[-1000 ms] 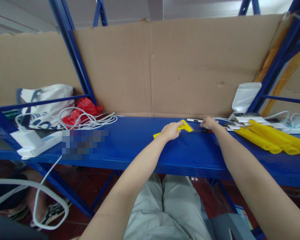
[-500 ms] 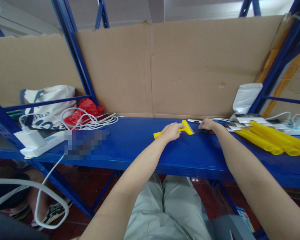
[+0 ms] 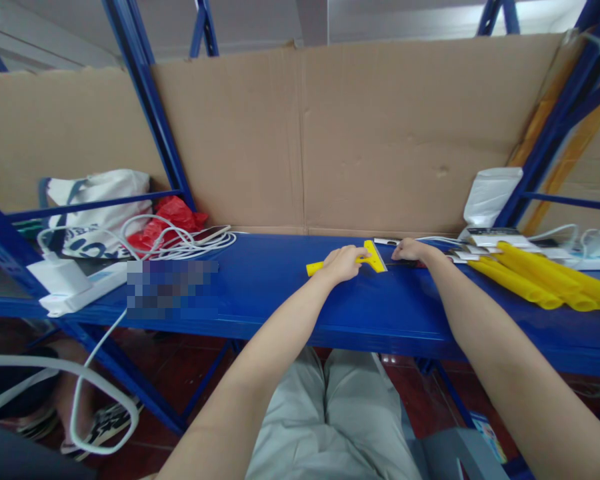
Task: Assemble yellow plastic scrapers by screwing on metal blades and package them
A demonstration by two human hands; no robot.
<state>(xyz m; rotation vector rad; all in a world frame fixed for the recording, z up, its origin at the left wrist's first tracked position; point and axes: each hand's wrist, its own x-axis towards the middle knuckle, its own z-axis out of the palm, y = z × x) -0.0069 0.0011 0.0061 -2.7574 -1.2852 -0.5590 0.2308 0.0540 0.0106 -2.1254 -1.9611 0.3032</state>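
My left hand [image 3: 344,264] is wrapped round the handle of a yellow scraper [image 3: 373,259], which lies low over the blue shelf with its wide blade end to the right. My right hand [image 3: 411,250] is just right of the blade, fingers pinched together; anything between them is too small to make out. Below that hand lies what looks like a screwdriver [image 3: 420,265], its dark red handle partly covered by my wrist. A slim white tool [image 3: 386,241] with a dark end rests behind the blade.
Several yellow tubular handles [image 3: 543,277] with white heads are piled on the right. A white power strip [image 3: 93,288], coiled cable [image 3: 180,243], red bag [image 3: 173,220] and white tote bag [image 3: 100,207] are on the left. Cardboard [image 3: 380,133] stands behind the blue shelf [image 3: 270,287].
My right hand has shifted slightly left toward the scraper's blade, fingers still pinched. My left hand and the scraper have hardly moved.
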